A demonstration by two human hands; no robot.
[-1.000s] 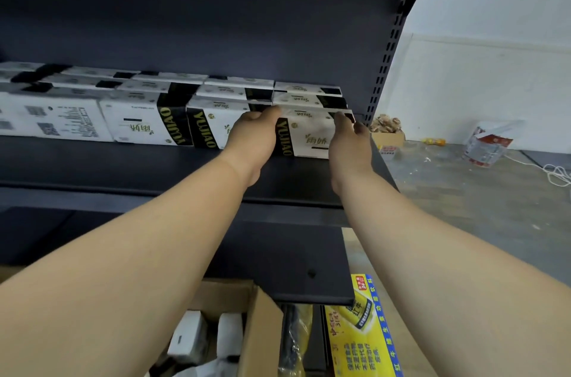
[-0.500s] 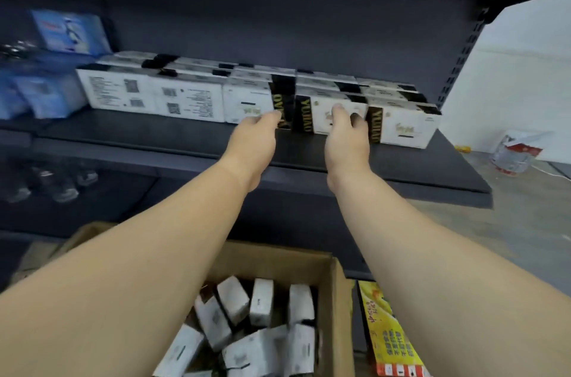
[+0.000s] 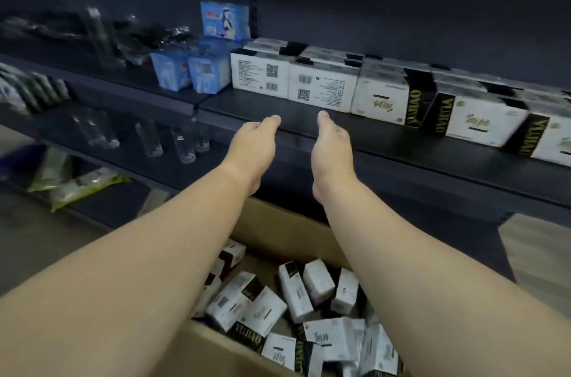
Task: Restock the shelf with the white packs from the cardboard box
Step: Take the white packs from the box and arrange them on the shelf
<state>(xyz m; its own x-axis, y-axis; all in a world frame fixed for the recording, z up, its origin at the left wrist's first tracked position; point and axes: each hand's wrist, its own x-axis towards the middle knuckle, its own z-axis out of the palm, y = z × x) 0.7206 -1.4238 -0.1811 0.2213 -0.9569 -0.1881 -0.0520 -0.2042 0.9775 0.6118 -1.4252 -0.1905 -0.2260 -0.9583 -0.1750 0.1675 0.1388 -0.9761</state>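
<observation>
- The shelf [image 3: 309, 129] spans beyond both grips.
- The cardboard box [image 3: 278, 222] sits below them, loose white packs [image 3: 247, 305] inside.
- More packs [image 3: 321, 86] stand in a row just past the fingertips.
- Left grip [image 3: 253, 145] and right grip [image 3: 332, 145] hover relaxed, fingers apart, holding nothing.

Single head view, looking forward and down from close above cardboard box [image 3: 278, 231], facing dark shelf [image 3: 340, 135] at arm's reach, slightly tilted.
</observation>
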